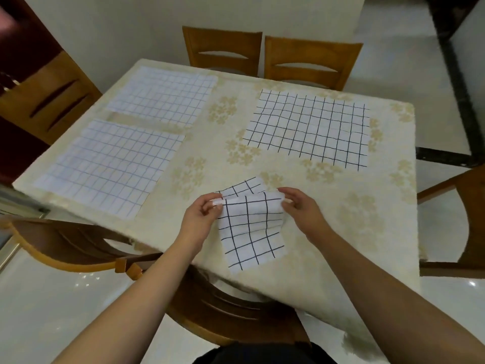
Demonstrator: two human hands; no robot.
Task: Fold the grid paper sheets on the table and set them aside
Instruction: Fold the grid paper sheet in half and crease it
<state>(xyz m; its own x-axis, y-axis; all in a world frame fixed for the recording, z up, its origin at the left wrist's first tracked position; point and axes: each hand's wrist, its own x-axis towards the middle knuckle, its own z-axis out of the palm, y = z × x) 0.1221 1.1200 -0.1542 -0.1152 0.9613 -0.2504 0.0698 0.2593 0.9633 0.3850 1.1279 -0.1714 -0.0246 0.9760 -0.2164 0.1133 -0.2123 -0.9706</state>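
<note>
- Cream floral tablecloth [262, 143] covers the whole worktop, with wooden chairs tucked in round it and pale glossy floor underneath.
- Far left, two faint blue-grid sheets lie flat: the near one [112, 166] and the far one [165, 97], just beside each other and close to the left edge. Looks like they're simply waiting their turn, unfolded.
- Left hand [203, 214] has its fingers pinching the upper left corner of the black-grid sheet being folded [250, 227], thumb on top, probably to keep the layers lined up.
- That sheet sits near the front edge of the worktop, right in front of the person. Its top part is doubled over, and a flap pokes out behind the fold.
- Right hand [299, 206] pinches the upper right corner the same way, fingers curled onto the paper edge. I'd guess both hands are squaring up the corners before pressing a crease.
- Further right and back, a big black-grid sheet [308, 128] lies flat, well apart from the hands.
- Bare cloth at the near right looks like decent room for setting the folded piece aside.
</note>
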